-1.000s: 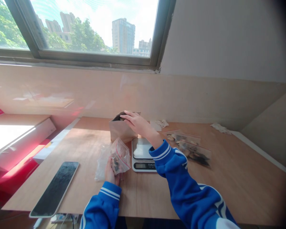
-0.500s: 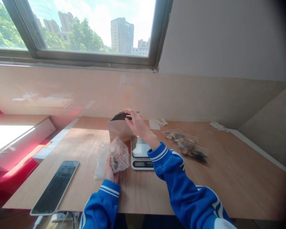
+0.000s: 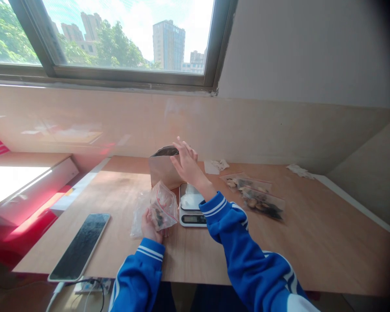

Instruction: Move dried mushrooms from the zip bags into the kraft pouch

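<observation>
A light-wood table [image 3: 312, 247] runs along a pale wall beneath a wide, dark-framed window [image 3: 126, 73]. Toward its left edge lies a flat, dark-screened tablet with a pale rim [image 3: 79, 247], and a white power strip with trailing cables [image 3: 91, 286] sits just below the table's near edge. To the right, two flat clear zip bags of brown and dark dried pieces [image 3: 255, 197] lie side by side, with crumpled scraps of white paper [image 3: 216, 166] behind them. A small white digital kitchen scale [image 3: 191, 206] stands mid-table, just in front of an upright brown kraft-paper bag [image 3: 162, 171], whose open mouth shows something dark inside.

The left hand [image 3: 150, 227] is closed around a red-edged clear zip bag [image 3: 162, 207], cupping it from below above the table, with dark pieces visible through the plastic. The right hand [image 3: 188, 165] is open, fingers spread and pointing up, just beside the paper bag and above the scale (its blue track-jacket sleeve [image 3: 247, 247] crosses the table diagonally). A moment ago those fingers lay over the paper bag's rim; now they are off it.
</observation>
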A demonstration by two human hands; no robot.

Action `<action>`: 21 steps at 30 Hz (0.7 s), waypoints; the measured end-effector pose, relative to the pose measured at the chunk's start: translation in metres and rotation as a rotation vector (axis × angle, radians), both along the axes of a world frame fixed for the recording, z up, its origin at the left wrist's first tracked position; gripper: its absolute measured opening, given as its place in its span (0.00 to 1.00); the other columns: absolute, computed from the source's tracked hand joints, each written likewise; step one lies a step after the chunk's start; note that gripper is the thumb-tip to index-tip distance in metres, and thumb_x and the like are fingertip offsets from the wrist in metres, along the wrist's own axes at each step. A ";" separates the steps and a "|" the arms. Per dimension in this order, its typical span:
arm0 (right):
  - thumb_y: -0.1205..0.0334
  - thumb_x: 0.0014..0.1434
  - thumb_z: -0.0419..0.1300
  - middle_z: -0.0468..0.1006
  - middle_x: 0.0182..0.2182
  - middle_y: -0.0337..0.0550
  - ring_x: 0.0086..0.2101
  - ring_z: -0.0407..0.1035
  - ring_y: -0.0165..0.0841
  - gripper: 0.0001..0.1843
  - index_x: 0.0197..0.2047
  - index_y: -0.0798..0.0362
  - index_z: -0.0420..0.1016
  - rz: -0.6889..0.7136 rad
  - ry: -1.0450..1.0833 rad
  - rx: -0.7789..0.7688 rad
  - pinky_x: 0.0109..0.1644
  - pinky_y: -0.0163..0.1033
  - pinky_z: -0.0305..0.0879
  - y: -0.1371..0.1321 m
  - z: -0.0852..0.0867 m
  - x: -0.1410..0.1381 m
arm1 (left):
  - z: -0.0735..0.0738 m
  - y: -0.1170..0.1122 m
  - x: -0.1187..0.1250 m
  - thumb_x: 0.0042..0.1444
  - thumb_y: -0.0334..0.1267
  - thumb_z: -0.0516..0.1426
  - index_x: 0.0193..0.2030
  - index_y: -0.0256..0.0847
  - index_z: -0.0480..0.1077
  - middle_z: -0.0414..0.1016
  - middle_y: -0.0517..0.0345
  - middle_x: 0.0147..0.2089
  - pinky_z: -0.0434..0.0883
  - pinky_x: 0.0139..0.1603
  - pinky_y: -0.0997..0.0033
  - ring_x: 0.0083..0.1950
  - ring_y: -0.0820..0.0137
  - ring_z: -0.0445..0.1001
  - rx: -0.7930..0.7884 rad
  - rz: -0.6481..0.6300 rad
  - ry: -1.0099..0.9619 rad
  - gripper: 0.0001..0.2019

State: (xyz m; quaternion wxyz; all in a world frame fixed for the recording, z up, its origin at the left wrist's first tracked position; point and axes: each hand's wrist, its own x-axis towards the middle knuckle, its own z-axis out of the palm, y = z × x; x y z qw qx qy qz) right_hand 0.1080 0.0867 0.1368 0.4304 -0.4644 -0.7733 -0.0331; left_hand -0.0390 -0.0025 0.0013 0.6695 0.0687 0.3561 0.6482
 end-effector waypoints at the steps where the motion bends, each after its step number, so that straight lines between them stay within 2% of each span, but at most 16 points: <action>1: 0.58 0.66 0.44 0.56 0.64 0.51 0.63 0.47 0.41 0.22 0.61 0.53 0.58 -0.007 0.005 0.012 0.64 0.51 0.44 -0.001 -0.002 0.000 | 0.001 -0.001 0.000 0.54 0.42 0.51 0.51 0.34 0.71 0.78 0.51 0.33 0.73 0.33 0.71 0.30 0.68 0.76 0.021 0.000 -0.002 0.21; 5: 0.58 0.66 0.43 0.65 0.59 0.51 0.61 0.51 0.42 0.21 0.59 0.53 0.61 -0.018 0.018 -0.038 0.64 0.52 0.44 -0.002 -0.007 0.003 | -0.003 -0.002 -0.002 0.49 0.39 0.53 0.51 0.32 0.70 0.78 0.47 0.38 0.73 0.40 0.65 0.37 0.64 0.77 0.118 -0.040 -0.009 0.22; 9: 0.61 0.65 0.44 0.60 0.62 0.49 0.63 0.48 0.41 0.22 0.62 0.50 0.57 0.038 0.107 -0.003 0.64 0.54 0.46 -0.012 -0.003 0.006 | -0.012 -0.002 -0.004 0.44 0.34 0.54 0.53 0.34 0.69 0.78 0.48 0.41 0.72 0.43 0.65 0.39 0.66 0.75 0.180 -0.039 -0.055 0.25; 11: 0.64 0.64 0.43 0.66 0.56 0.49 0.58 0.57 0.39 0.21 0.57 0.50 0.63 0.132 0.176 -0.004 0.61 0.49 0.54 -0.022 -0.004 0.008 | -0.015 -0.001 -0.004 0.41 0.30 0.54 0.54 0.36 0.68 0.77 0.50 0.43 0.71 0.43 0.66 0.40 0.66 0.75 0.200 -0.032 -0.059 0.28; 13: 0.67 0.62 0.43 0.72 0.47 0.48 0.49 0.66 0.36 0.19 0.51 0.51 0.69 0.218 0.222 -0.074 0.53 0.44 0.64 -0.032 -0.010 0.009 | -0.016 -0.001 -0.004 0.39 0.29 0.53 0.56 0.38 0.67 0.77 0.51 0.45 0.71 0.43 0.65 0.41 0.66 0.74 0.215 -0.049 -0.049 0.31; 15: 0.67 0.60 0.44 0.73 0.43 0.48 0.43 0.69 0.36 0.18 0.49 0.51 0.70 0.222 0.256 -0.146 0.46 0.42 0.68 -0.040 -0.022 0.009 | -0.016 -0.001 -0.004 0.38 0.28 0.53 0.57 0.39 0.66 0.77 0.51 0.45 0.71 0.41 0.66 0.39 0.66 0.74 0.213 -0.068 -0.031 0.33; 16: 0.68 0.60 0.45 0.73 0.44 0.48 0.44 0.68 0.37 0.18 0.50 0.51 0.69 0.201 0.268 -0.156 0.46 0.43 0.68 -0.042 -0.029 0.010 | -0.015 -0.002 -0.004 0.38 0.28 0.53 0.58 0.39 0.65 0.77 0.51 0.45 0.71 0.39 0.66 0.38 0.66 0.74 0.205 -0.074 -0.021 0.34; 18: 0.68 0.59 0.46 0.70 0.49 0.50 0.50 0.65 0.37 0.20 0.53 0.52 0.67 0.169 0.271 -0.131 0.52 0.44 0.66 -0.041 -0.038 0.010 | -0.014 -0.002 -0.004 0.39 0.28 0.53 0.58 0.39 0.65 0.77 0.50 0.45 0.71 0.37 0.67 0.37 0.66 0.74 0.192 -0.081 -0.006 0.33; 21: 0.68 0.60 0.46 0.63 0.59 0.52 0.60 0.55 0.37 0.24 0.60 0.54 0.60 0.152 0.202 -0.055 0.63 0.48 0.54 -0.029 -0.038 0.011 | -0.011 -0.003 -0.003 0.39 0.27 0.52 0.58 0.38 0.64 0.76 0.48 0.47 0.72 0.38 0.67 0.39 0.66 0.75 0.190 -0.087 -0.001 0.33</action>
